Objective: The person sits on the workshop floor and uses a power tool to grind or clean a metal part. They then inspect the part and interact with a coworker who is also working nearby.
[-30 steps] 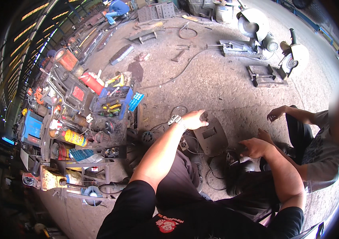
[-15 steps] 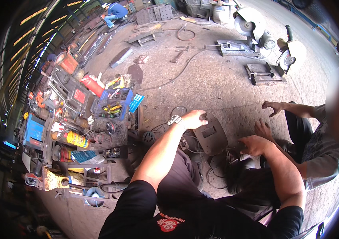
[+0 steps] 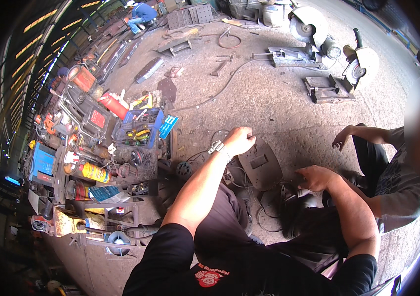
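Note:
My left hand [image 3: 240, 140], with a metal watch on its wrist, is closed at the upper left edge of a brown curved plate with a rectangular window [image 3: 269, 172]. The plate looks like a welding shield. Whatever the curled fingers hold, if anything, is hidden. My right hand [image 3: 317, 177] hangs loosely over my knee, open and holding nothing, its fingers pointing left. Dark cables [image 3: 267, 223] lie on the floor between my feet. Right of me a co-worker squats, one hand [image 3: 342, 137] hanging down in front of the knees.
Tools crowd the left: a blue tool tray [image 3: 143, 129], a yellow can [image 3: 95, 172], a red bottle [image 3: 114, 105]. Two cut-off saws [image 3: 308, 29] stand at the far right. A hose [image 3: 220, 93] crosses the concrete floor. Another person [image 3: 142, 15] crouches far back.
My left hand has risen slightly at the plate's edge and its fingers have curled in. The co-worker's outstretched hand has lowered; their other hand has drawn back out of sight. My right hand stays put.

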The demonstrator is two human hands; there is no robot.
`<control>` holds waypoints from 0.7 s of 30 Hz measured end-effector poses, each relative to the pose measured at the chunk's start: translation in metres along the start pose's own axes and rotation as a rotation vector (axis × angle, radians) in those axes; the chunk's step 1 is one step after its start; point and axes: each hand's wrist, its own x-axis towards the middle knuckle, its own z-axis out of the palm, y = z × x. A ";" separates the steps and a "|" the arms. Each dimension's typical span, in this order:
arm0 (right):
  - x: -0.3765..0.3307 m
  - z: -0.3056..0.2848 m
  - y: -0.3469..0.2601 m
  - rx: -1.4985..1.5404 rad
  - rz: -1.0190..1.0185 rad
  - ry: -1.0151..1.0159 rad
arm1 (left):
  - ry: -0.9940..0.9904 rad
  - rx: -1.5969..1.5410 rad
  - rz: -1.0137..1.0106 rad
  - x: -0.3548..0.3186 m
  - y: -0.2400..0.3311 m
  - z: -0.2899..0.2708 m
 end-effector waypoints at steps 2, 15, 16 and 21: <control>0.003 0.006 0.007 -0.001 -0.024 0.028 | -0.025 -0.030 -0.009 -0.001 0.002 -0.002; 0.010 0.011 0.013 -0.024 -0.076 0.044 | -0.076 -0.099 0.047 -0.001 -0.003 0.004; 0.011 0.011 0.012 -0.035 -0.091 0.048 | -0.066 -0.095 0.051 -0.002 -0.006 0.003; 0.009 0.009 0.008 -0.009 -0.069 0.033 | -0.083 -0.067 0.005 -0.003 -0.003 0.000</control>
